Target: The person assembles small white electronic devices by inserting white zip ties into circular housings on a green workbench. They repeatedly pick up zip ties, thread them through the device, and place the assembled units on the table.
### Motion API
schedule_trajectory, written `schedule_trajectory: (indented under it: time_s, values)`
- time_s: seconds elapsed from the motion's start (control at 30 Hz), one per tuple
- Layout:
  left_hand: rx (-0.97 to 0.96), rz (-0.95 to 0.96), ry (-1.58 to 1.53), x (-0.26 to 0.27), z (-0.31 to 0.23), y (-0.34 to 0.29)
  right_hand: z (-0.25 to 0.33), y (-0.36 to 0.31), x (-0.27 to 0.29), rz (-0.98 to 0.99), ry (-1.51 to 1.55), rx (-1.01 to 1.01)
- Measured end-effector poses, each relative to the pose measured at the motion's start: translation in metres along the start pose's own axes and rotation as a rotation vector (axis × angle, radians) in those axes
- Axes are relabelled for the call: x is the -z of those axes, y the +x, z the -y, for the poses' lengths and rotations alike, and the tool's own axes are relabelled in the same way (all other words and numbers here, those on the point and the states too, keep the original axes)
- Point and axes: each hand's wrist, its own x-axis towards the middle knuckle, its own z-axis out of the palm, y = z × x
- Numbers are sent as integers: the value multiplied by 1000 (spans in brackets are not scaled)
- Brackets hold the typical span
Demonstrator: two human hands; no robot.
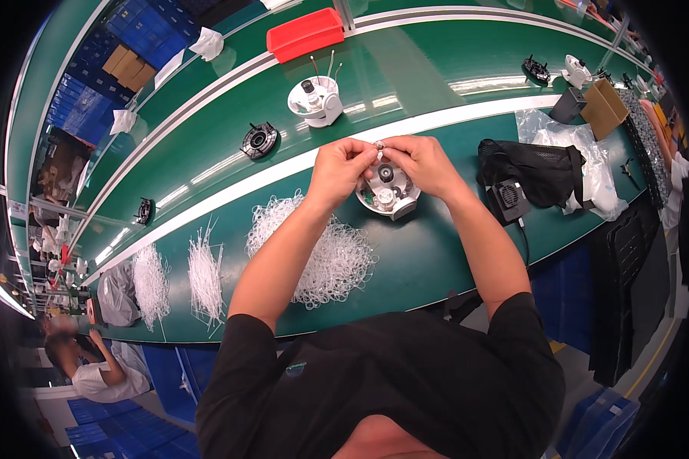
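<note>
Left hand (340, 170) and right hand (429, 165) both have their fingertips pinched on one small piece (380, 148), equally near; from there toward the body, the white round case (386, 200) sits on the bench (430, 256), its open side facing up

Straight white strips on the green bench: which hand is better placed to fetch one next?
Probably the left hand: the strips lie outside its forearm, while the right hand would have to cross it.
</note>
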Motion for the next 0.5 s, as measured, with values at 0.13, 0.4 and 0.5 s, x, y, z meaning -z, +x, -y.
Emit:
schedule_trajectory:
  time_s: [0.13,0.4,0.5]
  values:
    - [30,42,-11,3,4,1,-1,0,1,29,-23,85]
    - [-98,-23,225,1,14,3,2,-4,2,48,261,-101]
    - [-200,-57,369,0,17,1,-2,-3,4,70,200,-111]
